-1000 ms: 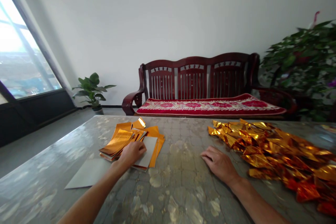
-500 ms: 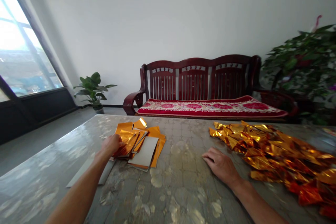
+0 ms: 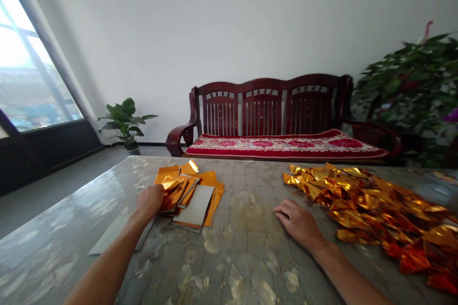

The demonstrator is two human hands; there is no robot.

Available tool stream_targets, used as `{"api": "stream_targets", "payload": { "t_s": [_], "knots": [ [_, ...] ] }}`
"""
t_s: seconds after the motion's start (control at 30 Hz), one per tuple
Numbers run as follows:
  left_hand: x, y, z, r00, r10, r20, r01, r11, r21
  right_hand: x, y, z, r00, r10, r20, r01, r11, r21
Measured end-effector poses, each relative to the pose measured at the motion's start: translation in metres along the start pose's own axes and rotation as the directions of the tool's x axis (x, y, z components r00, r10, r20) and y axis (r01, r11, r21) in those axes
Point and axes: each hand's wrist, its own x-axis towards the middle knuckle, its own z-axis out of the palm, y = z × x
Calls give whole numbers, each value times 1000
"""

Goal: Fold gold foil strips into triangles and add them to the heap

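Left grip (image 3: 149, 201) curled over a pile of shiny orange-gold foil sheets (image 3: 175, 191); right grip (image 3: 296, 224) lay flat and open on the mottled, glossy bench (image 3: 243, 267).

The left fingers dropped out of view over the near edge of the pile, so I could not tell whether they pinched anything, though the knuckles sat low against the sheets. A pale grey card rectangle (image 3: 195, 206) lay on the pile just beside that hand, and a second grey card (image 3: 114, 233) lay on the bench beneath the left forearm (image 3: 107, 267). The right palm pressed down with its fingers slightly spread, near a heap of crumpled gold-and-red foil (image 3: 368, 212).
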Motion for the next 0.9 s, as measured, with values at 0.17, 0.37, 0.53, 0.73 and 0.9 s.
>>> {"api": "stream_targets", "payload": {
  "t_s": [0.17, 0.37, 0.53, 0.73, 0.9],
  "knots": [
    [-20, 14, -10, 995, 79, -62, -78, 997, 25, 0, -2, -1, 1000, 10, 3, -10, 1000, 8],
    [-56, 53, -5, 851, 430, -301, -418, 902, 107, 0, -6, -5, 998, 57, 13, -58, 994, 88],
    [-94, 103, 5, 562, 677, -476, -699, 696, 164, 5, -21, 0, 961, 261, 88, -274, 879, 391],
    [-130, 165, 16, 283, 792, -541, -874, 446, 195, 9, -48, -1, 845, 332, 419, -528, 393, 753],
    [-142, 191, 24, 247, 795, -554, -919, 374, 127, 6, -54, 2, 832, 411, 373, -497, 252, 830]
  ]
}}
